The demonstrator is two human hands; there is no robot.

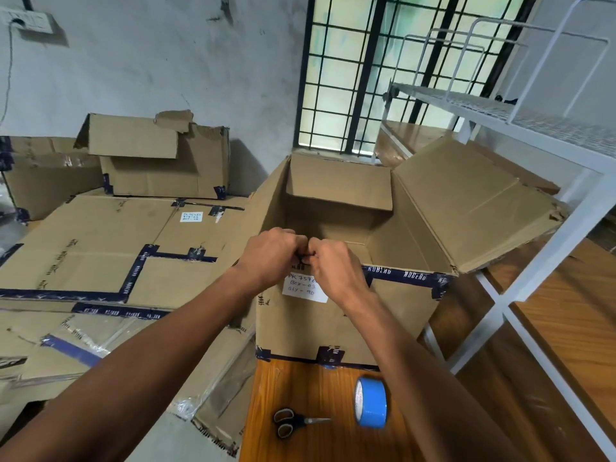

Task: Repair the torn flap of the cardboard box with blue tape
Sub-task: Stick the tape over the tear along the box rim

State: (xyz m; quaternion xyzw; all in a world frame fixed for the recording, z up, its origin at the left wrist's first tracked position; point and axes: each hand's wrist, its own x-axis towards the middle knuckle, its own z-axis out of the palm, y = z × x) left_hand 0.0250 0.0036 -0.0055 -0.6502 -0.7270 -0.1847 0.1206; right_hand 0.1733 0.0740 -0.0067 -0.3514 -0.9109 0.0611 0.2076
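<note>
Head view: cardboard box [336,315] sits open on the wooden bench [300,395], flaps up. Left hand [270,253] and right hand [336,263] meet at the near top edge, fingers curled, both pinching something small and dark there; can't tell what. Blue tape roll [371,403] stands on edge on the bench just in front of the box, scissors [293,421] beside it.

Open cardboard box [333,315] sits upright right under both hands; blue tape [371,402] roll stands on edge just below them.
</note>
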